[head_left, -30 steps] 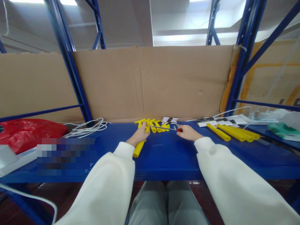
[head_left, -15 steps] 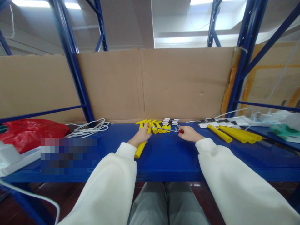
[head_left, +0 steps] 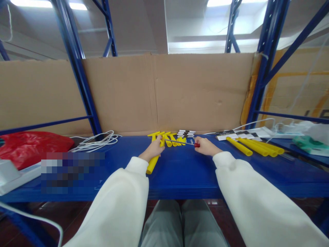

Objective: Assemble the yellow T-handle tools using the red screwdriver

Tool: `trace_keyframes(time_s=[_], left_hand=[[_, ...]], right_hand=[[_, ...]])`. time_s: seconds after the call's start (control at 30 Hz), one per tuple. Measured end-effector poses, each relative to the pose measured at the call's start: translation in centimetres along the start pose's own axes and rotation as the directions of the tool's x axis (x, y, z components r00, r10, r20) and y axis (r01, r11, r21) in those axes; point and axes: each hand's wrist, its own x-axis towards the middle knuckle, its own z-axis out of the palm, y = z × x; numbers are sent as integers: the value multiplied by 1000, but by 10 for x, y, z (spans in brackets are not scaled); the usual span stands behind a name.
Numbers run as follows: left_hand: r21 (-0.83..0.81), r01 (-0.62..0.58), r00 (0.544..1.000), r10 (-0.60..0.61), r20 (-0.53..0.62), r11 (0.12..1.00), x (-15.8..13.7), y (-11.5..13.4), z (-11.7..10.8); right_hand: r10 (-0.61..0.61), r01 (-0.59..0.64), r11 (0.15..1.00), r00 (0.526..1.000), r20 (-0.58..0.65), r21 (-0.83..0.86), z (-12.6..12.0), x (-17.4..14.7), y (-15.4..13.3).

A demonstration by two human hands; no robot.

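My left hand is closed around a yellow plastic tube, which slants toward me above the blue table. My right hand grips the red handle of a screwdriver. Its thin metal shaft points left and reaches the upper part of the yellow tube by my left fingers. Whether the tip touches a screw is too small to tell. Just behind my hands lie several yellow T-shaped pieces and a stack of black-and-white strips.
Several yellow tubes lie at the right beside a black-and-white board. On the left are a coiled white cable, a red plastic bag and a white power strip. A cardboard panel stands along the back between blue posts.
The view has shifted very slightly. Both hands keep their grip on the tube and the screwdriver, with hardly any visible movement.
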Motion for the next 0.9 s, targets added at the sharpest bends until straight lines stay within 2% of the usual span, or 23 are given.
trace_keyframes(time_s=[0.2, 0.4, 0.6, 0.8, 0.9], left_hand=[[12, 7, 1000, -7, -3, 1000, 1, -1, -1], [25, -5, 1000, 5, -8, 1000, 3, -4, 1], [24, -19, 1000, 19, -9, 1000, 4, -6, 1], [8, -11, 1000, 11, -20, 1000, 5, -7, 2], [6, -18, 1000, 19, -16, 1000, 5, -8, 2]], right_hand=[[-42, 42, 999, 999, 18, 15, 0, 1, 0], [-11, 11, 999, 1000, -10, -47, -2, -2, -1], [-27, 27, 999, 1000, 5, 32, -1, 0, 0], [-39, 39, 999, 999, 2, -6, 2, 1, 1], [-57, 57, 998, 998, -8, 26, 4, 1, 4]])
